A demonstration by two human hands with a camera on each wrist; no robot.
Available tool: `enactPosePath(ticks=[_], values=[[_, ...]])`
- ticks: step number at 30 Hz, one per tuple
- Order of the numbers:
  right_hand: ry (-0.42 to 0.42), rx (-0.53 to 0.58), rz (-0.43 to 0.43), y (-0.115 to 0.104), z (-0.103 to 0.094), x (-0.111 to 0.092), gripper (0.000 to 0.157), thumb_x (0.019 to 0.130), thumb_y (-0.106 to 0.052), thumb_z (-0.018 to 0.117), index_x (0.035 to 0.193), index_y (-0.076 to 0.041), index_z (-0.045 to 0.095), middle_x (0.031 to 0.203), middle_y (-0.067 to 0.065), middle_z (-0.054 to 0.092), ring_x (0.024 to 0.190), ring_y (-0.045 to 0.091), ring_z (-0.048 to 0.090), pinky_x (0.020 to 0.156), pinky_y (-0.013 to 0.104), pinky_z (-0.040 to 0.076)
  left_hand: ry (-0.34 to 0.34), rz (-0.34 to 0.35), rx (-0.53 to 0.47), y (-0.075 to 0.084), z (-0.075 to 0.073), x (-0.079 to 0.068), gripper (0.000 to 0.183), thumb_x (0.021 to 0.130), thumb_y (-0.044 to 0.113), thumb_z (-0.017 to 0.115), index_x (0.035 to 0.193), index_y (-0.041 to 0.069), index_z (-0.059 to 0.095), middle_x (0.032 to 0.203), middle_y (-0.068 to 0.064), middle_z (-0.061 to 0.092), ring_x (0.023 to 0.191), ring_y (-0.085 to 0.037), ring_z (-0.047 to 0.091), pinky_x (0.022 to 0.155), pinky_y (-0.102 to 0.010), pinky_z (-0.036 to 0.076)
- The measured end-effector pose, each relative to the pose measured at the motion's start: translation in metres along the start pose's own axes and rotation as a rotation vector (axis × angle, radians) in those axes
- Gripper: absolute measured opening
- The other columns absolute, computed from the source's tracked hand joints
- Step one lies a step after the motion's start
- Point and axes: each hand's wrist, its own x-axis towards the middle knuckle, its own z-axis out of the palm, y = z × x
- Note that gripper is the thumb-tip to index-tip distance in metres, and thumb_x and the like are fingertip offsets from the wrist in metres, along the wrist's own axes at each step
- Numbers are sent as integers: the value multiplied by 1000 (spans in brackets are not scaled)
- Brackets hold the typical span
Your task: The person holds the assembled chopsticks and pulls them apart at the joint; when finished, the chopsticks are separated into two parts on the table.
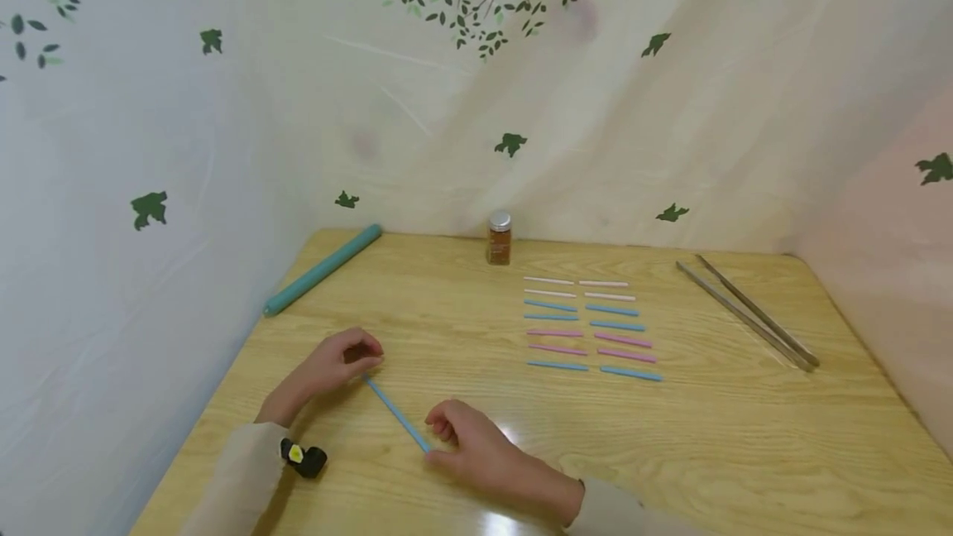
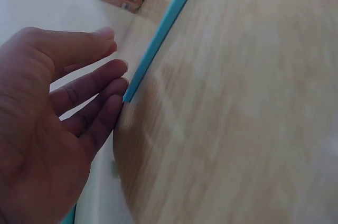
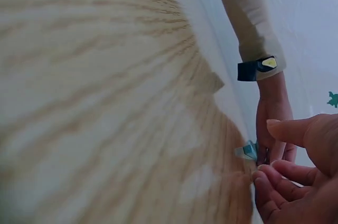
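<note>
A thin blue stick [image 1: 397, 413] lies slantwise on the wooden table between the two hands. At its far end is my left hand [image 1: 335, 368], fingers loosely bent; in the left wrist view the fingertips [image 2: 120, 71] are right beside the blue stick [image 2: 161, 39], thumb held apart. My right hand [image 1: 484, 449] is at the near end, its thumb close to or touching the tip. In the right wrist view the right thumb and fingers stand apart, and the stick's blue end [image 3: 247, 150] shows beyond them, near the left hand [image 3: 273, 118].
Two columns of short white, blue and pink sticks [image 1: 553, 333] lie right of centre. Behind them stands a jar [image 1: 500, 242] with a silver lid. A teal rod [image 1: 323, 270] lies at the back left, long metal tongs [image 1: 744, 313] at the right. Cloth walls [image 1: 447, 147] border the table.
</note>
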Motion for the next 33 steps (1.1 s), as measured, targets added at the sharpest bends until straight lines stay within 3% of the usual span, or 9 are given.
enactPosePath(ticks=[7, 19, 27, 33], values=[[-34, -149, -15, -3, 2, 1, 39, 85, -30, 72, 114, -12, 55, 103, -8, 52, 94, 2, 47, 84, 18, 44, -16, 109, 4, -13, -4, -16, 13, 85, 9, 71, 97, 13, 68, 95, 2, 67, 91, -9, 61, 83, -23, 48], [-59, -233, -38, -4, 1, 2, 28, 86, -24, 70, 110, -14, 58, 100, -9, 51, 92, 2, 46, 81, 18, 44, -57, 163, 48, -8, -1, -18, 10, 84, 10, 73, 92, 16, 71, 91, 2, 61, 86, -13, 57, 77, -27, 49], [4, -236, -37, -4, 3, 5, 16, 87, -14, 67, 102, -13, 62, 94, -7, 54, 87, 1, 49, 79, 16, 45, -88, 167, 60, -7, -1, -14, 5, 84, 13, 72, 86, 17, 69, 89, 3, 59, 84, -8, 56, 77, -25, 48], [43, -137, 2, -3, 0, 5, 15, 84, -6, 63, 99, -9, 64, 91, -5, 57, 82, 0, 51, 74, 16, 47, -95, 169, 85, -6, -2, -14, 5, 85, 14, 71, 86, 18, 68, 88, 5, 59, 83, -5, 54, 76, -25, 47]])
